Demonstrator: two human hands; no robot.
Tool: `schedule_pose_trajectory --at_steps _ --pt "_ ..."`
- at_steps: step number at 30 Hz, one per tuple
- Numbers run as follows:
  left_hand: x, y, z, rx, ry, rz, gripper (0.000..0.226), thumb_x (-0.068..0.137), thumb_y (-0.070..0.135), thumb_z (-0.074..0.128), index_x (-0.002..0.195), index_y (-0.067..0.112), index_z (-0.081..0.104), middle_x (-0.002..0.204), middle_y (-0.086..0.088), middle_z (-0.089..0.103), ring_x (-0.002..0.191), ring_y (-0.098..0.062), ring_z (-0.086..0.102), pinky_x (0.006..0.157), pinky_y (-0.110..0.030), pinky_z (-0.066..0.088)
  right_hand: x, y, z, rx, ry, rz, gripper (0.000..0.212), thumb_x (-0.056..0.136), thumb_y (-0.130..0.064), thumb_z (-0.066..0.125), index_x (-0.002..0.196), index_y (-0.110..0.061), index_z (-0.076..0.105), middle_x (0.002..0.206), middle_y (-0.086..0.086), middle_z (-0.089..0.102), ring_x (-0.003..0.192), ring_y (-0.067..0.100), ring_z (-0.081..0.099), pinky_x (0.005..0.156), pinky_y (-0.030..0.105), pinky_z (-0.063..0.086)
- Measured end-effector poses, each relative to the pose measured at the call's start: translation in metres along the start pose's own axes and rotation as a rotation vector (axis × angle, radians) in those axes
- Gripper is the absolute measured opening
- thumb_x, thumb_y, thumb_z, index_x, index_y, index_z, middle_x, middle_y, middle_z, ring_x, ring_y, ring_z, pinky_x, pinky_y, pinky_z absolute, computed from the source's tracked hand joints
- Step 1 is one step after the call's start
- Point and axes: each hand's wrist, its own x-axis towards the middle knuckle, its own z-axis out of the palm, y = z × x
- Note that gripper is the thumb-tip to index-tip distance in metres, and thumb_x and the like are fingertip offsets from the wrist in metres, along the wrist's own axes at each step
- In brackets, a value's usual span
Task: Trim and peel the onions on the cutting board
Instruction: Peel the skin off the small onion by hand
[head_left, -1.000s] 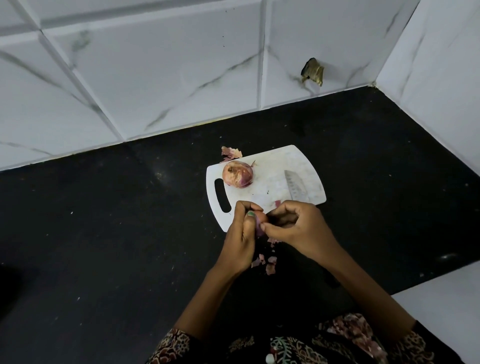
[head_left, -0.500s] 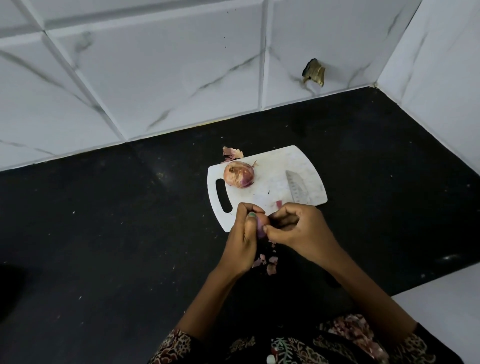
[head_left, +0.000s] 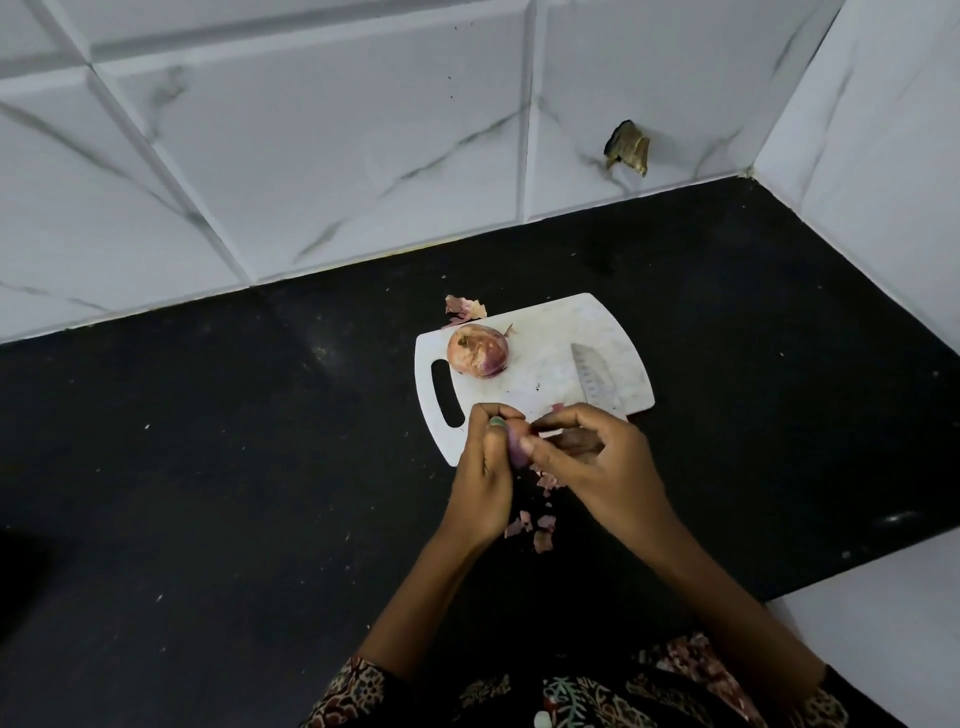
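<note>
The small onion (head_left: 517, 448) being peeled sits pinched between both hands, just at the near edge of the cutting board (head_left: 540, 374), and only a sliver of its purple flesh shows between the fingers. The left hand (head_left: 485, 470) curls round it from the left and steadies it; the right hand (head_left: 597, 460) meets it from the right, thumb and forefinger nipping at its surface, most likely at a strip of skin, though the skin itself is too small to make out. Its long axis cannot be told, since the fingers hide most of it. Skin scraps (head_left: 535, 527) lie on the black worktop (head_left: 234, 467) directly below the hands. The second onion (head_left: 477, 349), with its dry skin on, rests on the far left part of the board beside the handle slot, beyond the hands and nearer the left one. The knife (head_left: 592, 379) lies on the board's right side, blade pointing away, its handle hidden behind the right hand. More peel (head_left: 464, 306) lies just off the board's far edge.
</note>
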Motion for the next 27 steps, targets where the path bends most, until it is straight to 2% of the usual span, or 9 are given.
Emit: schedule_pose_trajectory --at_steps 5,11,13,16,18,21,23,25,27 --pt "0.001 0.0 0.004 0.033 0.041 -0.061 0.016 0.1 0.006 0.027 0.095 0.005 0.042 0.079 0.021 0.049 0.07 -0.004 0.049 0.058 -0.024 0.043 -0.009 0.008 0.016 -0.167 0.163 -0.246 0.013 0.083 -0.015 0.07 0.096 -0.014 0.07 0.094 -0.007 0.067 0.091 0.004 0.063 0.079 0.026 0.054" --pt "-0.002 0.002 0.011 -0.025 0.092 -0.071 0.02 0.09 0.025 0.03 0.089 0.009 0.04 0.081 0.017 0.05 0.069 -0.009 0.049 0.067 -0.029 0.043 -0.01 0.011 0.026 -0.35 0.296 -0.414 0.022 0.089 -0.024 0.052 0.091 -0.007 0.066 0.089 0.002 0.066 0.082 0.015 0.063 0.071 0.031 0.054" --pt "-0.003 0.004 0.011 -0.009 0.086 -0.074 0.022 0.09 0.025 0.028 0.088 0.007 0.04 0.079 0.022 0.051 0.068 -0.008 0.049 0.065 -0.028 0.042 -0.009 0.013 0.028 -0.391 0.295 -0.4 0.02 0.091 -0.021 0.049 0.092 -0.006 0.063 0.089 0.004 0.064 0.081 0.017 0.062 0.07 0.03 0.052" --pt "-0.006 0.012 0.011 0.006 0.047 -0.024 0.024 0.094 0.019 0.024 0.091 0.003 0.041 0.076 0.02 0.051 0.07 -0.003 0.049 0.069 -0.019 0.043 0.0 0.017 0.021 -0.314 0.31 -0.161 0.01 0.094 -0.016 0.052 0.095 -0.008 0.059 0.089 0.003 0.063 0.082 0.018 0.06 0.073 0.038 0.051" --pt "-0.007 0.017 0.011 0.002 0.024 -0.045 0.022 0.098 0.013 0.023 0.094 0.005 0.043 0.077 0.02 0.052 0.071 0.002 0.049 0.068 -0.013 0.041 0.008 0.02 0.01 -0.296 0.242 0.008 0.016 0.097 -0.023 0.051 0.093 -0.009 0.058 0.082 0.003 0.065 0.077 0.022 0.062 0.071 0.044 0.051" --pt "-0.005 0.021 0.008 -0.034 0.005 -0.119 0.024 0.1 0.008 0.022 0.101 0.005 0.045 0.079 0.01 0.051 0.068 0.004 0.05 0.067 -0.012 0.043 0.011 0.015 -0.004 -0.267 0.065 0.037 0.026 0.097 -0.027 0.049 0.085 -0.009 0.063 0.07 0.005 0.062 0.068 0.024 0.062 0.065 0.043 0.052" --pt "-0.004 0.02 0.005 -0.044 0.009 -0.151 0.027 0.093 0.021 0.025 0.102 0.01 0.047 0.081 0.006 0.052 0.071 0.0 0.052 0.066 -0.017 0.045 0.009 0.01 -0.009 -0.233 -0.027 0.002 0.008 0.093 -0.016 0.057 0.09 -0.017 0.065 0.074 0.001 0.065 0.072 0.017 0.064 0.069 0.039 0.054" --pt "-0.002 0.016 0.003 -0.042 0.016 -0.171 0.03 0.083 0.027 0.026 0.101 0.016 0.047 0.077 0.008 0.053 0.071 -0.006 0.053 0.067 -0.025 0.046 0.007 0.006 -0.011 -0.138 -0.117 0.045 0.025 0.088 -0.011 0.06 0.106 -0.029 0.063 0.085 -0.004 0.068 0.083 0.012 0.067 0.078 0.035 0.056" --pt "0.0 0.013 0.0 -0.001 0.01 -0.167 0.029 0.08 0.026 0.027 0.099 0.017 0.047 0.069 0.01 0.052 0.066 -0.007 0.052 0.064 -0.027 0.046 0.007 0.002 -0.011 -0.069 -0.172 0.089 0.026 0.086 -0.016 0.065 0.109 -0.029 0.065 0.096 -0.008 0.069 0.089 0.01 0.068 0.081 0.034 0.057"
